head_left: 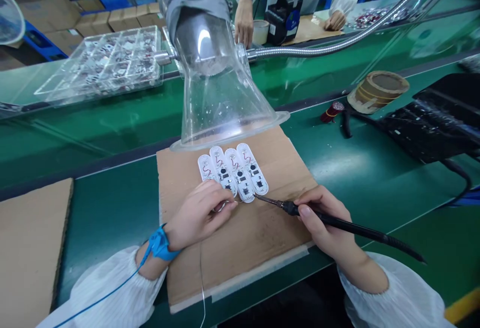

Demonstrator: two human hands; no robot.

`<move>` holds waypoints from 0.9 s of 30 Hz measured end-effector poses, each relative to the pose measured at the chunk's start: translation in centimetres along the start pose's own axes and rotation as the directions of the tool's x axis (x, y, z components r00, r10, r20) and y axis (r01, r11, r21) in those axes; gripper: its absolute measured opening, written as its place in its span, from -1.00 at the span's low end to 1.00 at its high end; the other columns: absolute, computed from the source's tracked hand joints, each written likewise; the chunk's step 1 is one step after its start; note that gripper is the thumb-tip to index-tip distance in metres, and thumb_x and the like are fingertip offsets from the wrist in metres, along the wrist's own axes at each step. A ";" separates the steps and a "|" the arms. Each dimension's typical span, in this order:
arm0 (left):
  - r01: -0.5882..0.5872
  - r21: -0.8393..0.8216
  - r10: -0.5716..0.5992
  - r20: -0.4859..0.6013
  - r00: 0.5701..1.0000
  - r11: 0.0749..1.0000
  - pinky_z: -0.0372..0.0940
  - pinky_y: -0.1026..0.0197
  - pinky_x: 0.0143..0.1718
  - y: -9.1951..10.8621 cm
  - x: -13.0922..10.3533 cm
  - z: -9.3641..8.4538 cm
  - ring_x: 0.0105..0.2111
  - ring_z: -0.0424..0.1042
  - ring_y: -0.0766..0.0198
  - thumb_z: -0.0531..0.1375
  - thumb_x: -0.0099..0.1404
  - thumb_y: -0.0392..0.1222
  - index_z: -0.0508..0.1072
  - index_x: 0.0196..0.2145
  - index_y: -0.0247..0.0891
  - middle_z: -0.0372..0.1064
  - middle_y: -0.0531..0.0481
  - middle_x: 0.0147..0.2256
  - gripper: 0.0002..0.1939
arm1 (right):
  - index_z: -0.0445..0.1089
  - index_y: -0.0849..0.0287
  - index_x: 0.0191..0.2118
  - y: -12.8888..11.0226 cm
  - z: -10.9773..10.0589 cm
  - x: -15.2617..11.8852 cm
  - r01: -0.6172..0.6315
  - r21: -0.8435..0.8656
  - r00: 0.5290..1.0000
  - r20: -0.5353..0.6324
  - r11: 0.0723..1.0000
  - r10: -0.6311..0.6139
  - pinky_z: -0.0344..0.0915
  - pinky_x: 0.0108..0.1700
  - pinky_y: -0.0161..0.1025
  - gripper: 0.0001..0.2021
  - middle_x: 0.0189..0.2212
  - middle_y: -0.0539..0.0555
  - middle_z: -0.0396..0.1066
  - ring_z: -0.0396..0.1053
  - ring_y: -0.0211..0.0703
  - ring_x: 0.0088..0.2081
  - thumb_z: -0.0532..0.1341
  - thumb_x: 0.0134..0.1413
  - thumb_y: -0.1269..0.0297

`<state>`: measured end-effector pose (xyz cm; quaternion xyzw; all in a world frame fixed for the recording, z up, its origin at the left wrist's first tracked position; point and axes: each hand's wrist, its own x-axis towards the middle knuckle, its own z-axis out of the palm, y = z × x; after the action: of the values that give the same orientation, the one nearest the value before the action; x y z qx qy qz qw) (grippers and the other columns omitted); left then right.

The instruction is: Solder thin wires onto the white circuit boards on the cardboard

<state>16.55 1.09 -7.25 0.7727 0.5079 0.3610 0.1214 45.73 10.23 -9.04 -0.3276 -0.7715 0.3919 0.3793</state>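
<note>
Head view, soldering bench. We see four white oblong circuit boards (233, 173) lying side by side, touching, on a brown cardboard mat (240, 238) over the green bench top (112, 208). The boards sit near the mat's far edge, at 12 o'clock from the hands.

Left hand (200, 213): fingers pressed together at the near end of the leftmost boards, pinching a thin silvery solder wire (201, 278) that trails back toward 6 o'clock. A blue strap (161, 244) with a blue cord wraps the wrist.

Right hand (324, 218): fingers closed around the black handle of a soldering iron (337, 223), held like a pen. Its dark tip points toward 9 o'clock and meets the near end of the third board. The handle runs off toward 4 o'clock.

Directly above the boards, at 12 o'clock, hangs a clear plastic funnel-shaped fume hood (221, 93) on a grey duct.

At 10 o'clock, well apart, a clear compartment tray (105, 60) holds small parts. At 2 o'clock sit a tan tape roll (377, 90) and a black tray (438, 118). At 8 o'clock lies a second cardboard sheet (30, 248).

Across the bench, another person's hand (243, 20) in a white sleeve rests beside a black device (283, 13).
</note>
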 end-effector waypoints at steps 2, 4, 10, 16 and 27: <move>-0.001 -0.002 0.001 -0.003 1.000 1.000 0.19 0.26 -0.34 0.0 0.0 0.0 -0.42 0.25 0.31 0.14 0.56 -0.29 0.39 -0.17 -0.24 0.24 0.10 -0.44 -0.92 | 0.42 0.08 -0.19 0.0 0.0 0.0 -0.006 0.000 1.000 0.014 1.000 0.006 0.34 -0.47 -0.36 -0.98 -0.43 -0.03 0.44 0.42 -0.29 -0.49 0.27 0.33 0.32; -0.002 -0.009 0.002 -0.007 1.000 1.000 0.19 0.26 -0.33 0.0 0.0 0.0 -0.42 0.25 0.31 0.13 0.56 -0.29 0.39 -0.16 -0.24 0.25 0.10 -0.43 -0.93 | 0.41 0.08 -0.19 0.0 -0.1 -0.1 -0.012 -0.001 1.000 0.028 1.000 0.012 0.33 -0.47 -0.37 -0.98 -0.43 -0.04 0.43 0.41 -0.30 -0.49 0.27 0.33 0.33; 0.016 0.002 -0.016 0.015 1.000 1.000 0.20 0.25 -0.32 0.0 0.0 -0.1 -0.40 0.27 0.29 0.15 0.55 -0.31 0.39 -0.15 -0.22 0.26 0.09 -0.42 -0.95 | 0.41 0.07 -0.18 0.0 -0.1 -0.3 -0.001 0.006 1.000 0.013 1.000 0.001 0.35 -0.46 -0.37 -0.98 -0.42 -0.03 0.44 0.43 -0.30 -0.47 0.26 0.34 0.32; 0.002 -0.017 -0.002 -0.011 1.000 1.000 0.18 0.26 -0.33 0.0 0.0 0.0 -0.41 0.26 0.30 0.15 0.53 -0.33 0.39 -0.15 -0.23 0.25 0.09 -0.43 -0.94 | 0.40 0.06 -0.17 -0.3 0.0 0.1 0.007 0.003 0.999 0.051 1.000 -0.007 0.36 -0.47 -0.40 -0.98 -0.42 -0.05 0.46 0.45 -0.31 -0.49 0.26 0.35 0.32; 0.004 -0.047 -0.005 -0.011 1.000 0.999 0.16 0.28 -0.32 -0.1 -0.1 0.1 -0.40 0.23 0.32 0.16 0.52 -0.36 0.39 -0.15 -0.24 0.21 0.11 -0.42 -0.94 | 0.40 0.03 -0.14 -0.4 -0.2 0.0 0.017 -0.023 0.997 0.078 1.000 -0.015 0.39 -0.42 -0.44 -0.98 -0.39 -0.07 0.46 0.47 -0.35 -0.47 0.26 0.36 0.30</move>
<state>16.50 1.11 -7.39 0.7664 0.5017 0.3768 0.1375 45.81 10.10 -8.65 -0.3105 -0.7929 0.3920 0.3482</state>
